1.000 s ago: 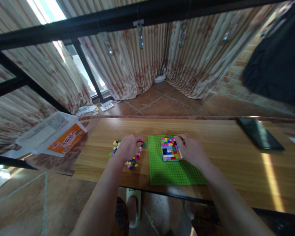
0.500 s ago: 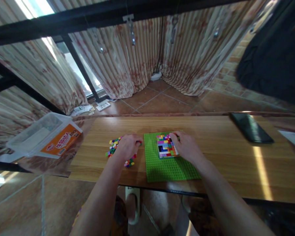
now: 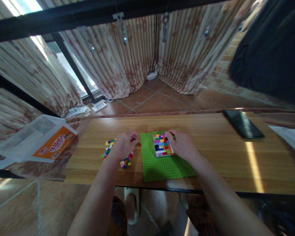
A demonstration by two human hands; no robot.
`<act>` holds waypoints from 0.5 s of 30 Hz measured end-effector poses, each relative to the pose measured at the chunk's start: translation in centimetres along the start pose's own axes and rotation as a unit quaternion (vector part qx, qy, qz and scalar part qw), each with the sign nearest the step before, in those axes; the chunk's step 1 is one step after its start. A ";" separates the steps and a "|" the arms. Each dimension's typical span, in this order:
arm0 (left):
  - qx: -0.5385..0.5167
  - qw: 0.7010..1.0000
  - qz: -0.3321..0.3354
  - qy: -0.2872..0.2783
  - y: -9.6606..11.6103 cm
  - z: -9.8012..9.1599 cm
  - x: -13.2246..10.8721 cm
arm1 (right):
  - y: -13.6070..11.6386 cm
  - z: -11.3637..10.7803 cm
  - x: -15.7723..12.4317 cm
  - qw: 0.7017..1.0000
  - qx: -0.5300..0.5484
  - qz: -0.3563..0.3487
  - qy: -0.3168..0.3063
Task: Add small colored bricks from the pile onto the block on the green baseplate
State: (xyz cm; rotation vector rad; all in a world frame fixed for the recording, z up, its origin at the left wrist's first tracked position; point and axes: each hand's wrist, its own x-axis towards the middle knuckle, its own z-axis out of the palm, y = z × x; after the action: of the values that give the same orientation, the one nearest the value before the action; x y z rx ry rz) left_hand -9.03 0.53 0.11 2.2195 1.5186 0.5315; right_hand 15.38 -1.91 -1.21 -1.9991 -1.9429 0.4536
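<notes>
My left hand (image 3: 124, 143) hovers over a pile of small coloured toy bricks (image 3: 125, 163), fingers curled together. A dark purple bit shows at its fingertips; whether it is held is unclear. A red brick (image 3: 138, 144) lies just right of these fingers. On the green studded baseplate (image 3: 149, 168) rests a flat, multicoloured block of toy bricks (image 3: 159, 146). My right hand (image 3: 180, 142) is closed around the block's right edge, thumb near its top face. That hand hides the block's right side.
A wooden table (image 3: 211, 131) carries everything. A dark phone (image 3: 243, 123) lies at the far right, near white paper (image 3: 291, 139). Left of the table stands a clear plastic box (image 3: 22, 131) with an orange label. Striped curtains (image 3: 132, 59) hang beyond.
The whole view has shifted slightly leftward. My left hand's fingers have lifted or shifted a little off the red brick, which now shows apart. My right hand stays at the block.
</notes>
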 end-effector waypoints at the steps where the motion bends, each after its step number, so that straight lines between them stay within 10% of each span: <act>1: -0.028 1.000 0.001 0.010 0.0 0.1 0.1 | 0.0 0.0 0.0 1.000 0.001 0.000 0.001; 7: -0.197 0.980 0.027 0.023 0.7 1.3 0.5 | -0.1 0.1 0.0 1.000 0.012 0.004 0.001; 15: -0.174 0.981 0.081 0.027 3.7 2.2 0.6 | -0.5 -0.2 0.0 1.000 0.015 0.026 -0.003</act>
State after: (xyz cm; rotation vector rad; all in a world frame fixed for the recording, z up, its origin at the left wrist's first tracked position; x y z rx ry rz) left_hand -4.80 -0.40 0.17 2.0744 1.1684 0.8435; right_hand 14.97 -1.92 -0.81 -2.0348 -1.8805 0.4994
